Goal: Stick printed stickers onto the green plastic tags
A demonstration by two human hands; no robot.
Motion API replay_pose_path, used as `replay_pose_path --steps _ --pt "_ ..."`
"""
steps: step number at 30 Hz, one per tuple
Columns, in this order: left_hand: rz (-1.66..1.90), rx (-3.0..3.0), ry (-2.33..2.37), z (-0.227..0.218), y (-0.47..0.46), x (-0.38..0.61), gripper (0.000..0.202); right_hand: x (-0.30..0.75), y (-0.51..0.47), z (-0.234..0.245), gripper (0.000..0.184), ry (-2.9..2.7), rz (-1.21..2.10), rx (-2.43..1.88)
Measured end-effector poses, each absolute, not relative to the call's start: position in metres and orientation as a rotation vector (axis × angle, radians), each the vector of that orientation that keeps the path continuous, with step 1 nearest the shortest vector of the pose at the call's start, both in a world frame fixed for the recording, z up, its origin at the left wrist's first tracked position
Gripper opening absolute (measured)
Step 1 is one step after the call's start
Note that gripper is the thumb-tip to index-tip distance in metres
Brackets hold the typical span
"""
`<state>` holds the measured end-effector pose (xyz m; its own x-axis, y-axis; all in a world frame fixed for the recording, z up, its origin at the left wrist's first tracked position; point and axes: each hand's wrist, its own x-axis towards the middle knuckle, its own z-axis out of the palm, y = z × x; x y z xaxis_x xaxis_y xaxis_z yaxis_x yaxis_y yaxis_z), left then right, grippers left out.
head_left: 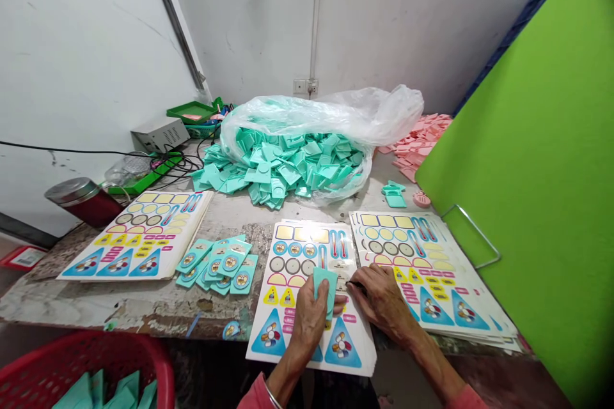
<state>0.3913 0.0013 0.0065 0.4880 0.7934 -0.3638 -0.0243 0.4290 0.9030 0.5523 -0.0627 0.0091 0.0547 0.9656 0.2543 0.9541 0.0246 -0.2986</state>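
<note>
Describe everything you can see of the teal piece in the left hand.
The teal piece is a flat, rounded-corner tile, plastic by its look, its facing side plain. The left hand holds it upright by its lower part, over the middle sticker sheet. The right hand lies beside it, apparently not touching.

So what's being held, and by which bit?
Left hand grips a teal plastic piece by its lower edge; right hand pinches at the sticker sheet, hold unclear.

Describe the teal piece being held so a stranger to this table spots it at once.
Start at the big plastic bag at the back, then come forward to the middle sticker sheet. There the left hand holds one teal piece, blank-faced, unlike the stickered pieces lying beside the sheet.
</note>
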Motion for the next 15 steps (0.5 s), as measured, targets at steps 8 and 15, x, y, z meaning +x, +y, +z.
replay_pose_path --steps 8,15 --pt "0.602 1.0 0.947 0.012 0.0 0.392 0.057 0.558 -0.063 0.0 0.022 -1.601 0.227 -1.895" --pt "0.646 0.808 0.837 0.021 0.0 0.386 0.064 0.548 -0.068 0.03 0.033 -1.168 0.446 -1.808"
